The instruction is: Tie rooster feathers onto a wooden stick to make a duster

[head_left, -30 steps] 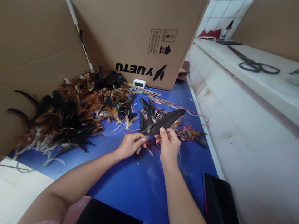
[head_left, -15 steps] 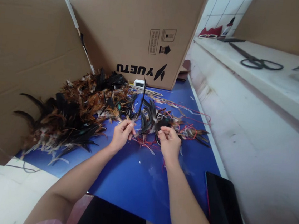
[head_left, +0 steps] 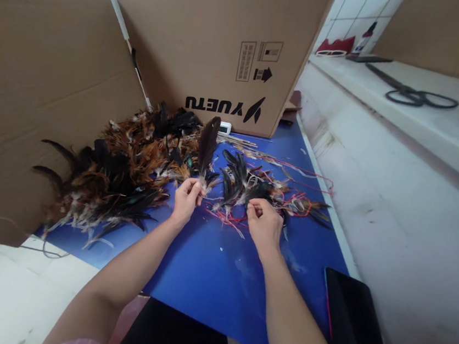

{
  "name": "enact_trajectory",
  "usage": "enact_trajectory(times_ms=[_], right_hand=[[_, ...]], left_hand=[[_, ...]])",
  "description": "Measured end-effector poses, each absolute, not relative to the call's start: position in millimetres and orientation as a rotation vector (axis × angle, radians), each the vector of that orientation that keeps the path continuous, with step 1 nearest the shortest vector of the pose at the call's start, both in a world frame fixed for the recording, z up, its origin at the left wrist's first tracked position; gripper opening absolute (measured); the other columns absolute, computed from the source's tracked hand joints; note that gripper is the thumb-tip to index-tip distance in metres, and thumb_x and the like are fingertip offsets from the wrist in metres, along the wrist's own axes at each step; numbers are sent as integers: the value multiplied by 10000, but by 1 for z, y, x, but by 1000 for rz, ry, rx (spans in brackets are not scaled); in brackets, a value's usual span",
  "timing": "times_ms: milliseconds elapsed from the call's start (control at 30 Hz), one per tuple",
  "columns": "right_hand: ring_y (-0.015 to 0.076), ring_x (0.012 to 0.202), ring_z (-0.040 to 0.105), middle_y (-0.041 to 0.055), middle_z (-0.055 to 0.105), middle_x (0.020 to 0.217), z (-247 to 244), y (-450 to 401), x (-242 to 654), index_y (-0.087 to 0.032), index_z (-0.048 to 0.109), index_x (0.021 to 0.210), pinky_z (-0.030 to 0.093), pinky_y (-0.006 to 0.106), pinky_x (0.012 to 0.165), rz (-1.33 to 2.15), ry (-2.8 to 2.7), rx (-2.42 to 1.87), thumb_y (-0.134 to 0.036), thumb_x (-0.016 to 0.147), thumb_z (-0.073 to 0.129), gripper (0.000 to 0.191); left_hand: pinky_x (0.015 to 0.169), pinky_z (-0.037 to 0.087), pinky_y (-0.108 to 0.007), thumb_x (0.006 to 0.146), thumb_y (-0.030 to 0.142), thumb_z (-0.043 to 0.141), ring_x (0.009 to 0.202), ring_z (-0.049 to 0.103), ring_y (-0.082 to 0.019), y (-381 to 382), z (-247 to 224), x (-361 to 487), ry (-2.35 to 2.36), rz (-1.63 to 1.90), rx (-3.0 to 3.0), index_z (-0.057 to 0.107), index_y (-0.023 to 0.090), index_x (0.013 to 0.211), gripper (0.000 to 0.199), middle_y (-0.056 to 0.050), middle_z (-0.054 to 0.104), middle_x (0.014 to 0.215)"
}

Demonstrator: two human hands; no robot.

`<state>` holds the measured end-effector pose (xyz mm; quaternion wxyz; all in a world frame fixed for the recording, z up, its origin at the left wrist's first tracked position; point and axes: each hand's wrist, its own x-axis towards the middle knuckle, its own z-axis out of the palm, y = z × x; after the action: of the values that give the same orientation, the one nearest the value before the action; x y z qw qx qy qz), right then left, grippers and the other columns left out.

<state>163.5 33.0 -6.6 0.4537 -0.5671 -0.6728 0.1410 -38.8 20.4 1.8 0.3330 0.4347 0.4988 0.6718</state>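
My left hand (head_left: 187,198) pinches a dark feather (head_left: 208,146) by its pale, fluffy base, so the broad vane stands upright above the fingers. To its right, my right hand (head_left: 264,220) has thumb and fingertips pressed together; whatever they hold, if anything, is too small to make out. Just beyond that hand lies a loose bunch of black feathers (head_left: 234,179) with white fluff. Red strings (head_left: 228,219) are tangled in front of the bunch, between the two hands. On the left a large heap of brown and black feathers (head_left: 130,172) covers the blue tabletop (head_left: 209,280).
Cardboard panels (head_left: 211,43) wall off the back and left. A black phone or tablet (head_left: 357,319) lies at the right edge. Scissors (head_left: 416,96) rest on the white ledge (head_left: 348,78). A small white display device (head_left: 224,128) and thin sticks (head_left: 243,140) are at the back.
The feather in my left hand has turned from edge-on to showing its broad face. My right hand stays pinched beside the black bunch. The view has shifted slightly left.
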Motion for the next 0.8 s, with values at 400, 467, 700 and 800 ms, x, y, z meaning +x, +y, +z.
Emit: enact_trajectory(times_ms=[400, 467, 700, 800], right_hand=[[240, 978, 513, 75, 625, 1055, 3, 7, 128, -213, 607, 1071, 383, 369, 813, 182, -2233, -1099, -281, 811, 561, 272], [243, 998, 499, 75, 616, 1067, 2, 2, 124, -235, 600, 1100, 372, 370, 801, 154, -2349, -1091, -261, 831, 537, 277], [222, 872, 498, 71, 628, 860, 3, 8, 137, -201, 668, 870, 335, 350, 747, -51, -2409, -1221, -142, 854, 453, 223], [240, 882, 487, 82, 626, 844, 5, 10, 143, -191, 668, 867, 323, 364, 755, -130, -2392, -1296, -130, 824, 477, 206]], left_hand=[[350, 298, -150, 808, 454, 558, 345, 409, -26, 31, -3, -51, 1284, 1798, 1139, 526, 160, 787, 296, 46, 556, 548], [349, 297, -152, 802, 459, 562, 344, 410, -27, 31, -3, -52, 1276, 1797, 1123, 523, 163, 788, 299, 47, 558, 550], [342, 292, -154, 793, 469, 569, 338, 410, -28, 35, -5, -54, 1246, 1807, 1079, 529, 161, 789, 311, 49, 557, 545], [338, 288, -153, 791, 466, 571, 340, 410, -28, 36, -5, -54, 1247, 1802, 1076, 526, 159, 789, 310, 47, 556, 547]])
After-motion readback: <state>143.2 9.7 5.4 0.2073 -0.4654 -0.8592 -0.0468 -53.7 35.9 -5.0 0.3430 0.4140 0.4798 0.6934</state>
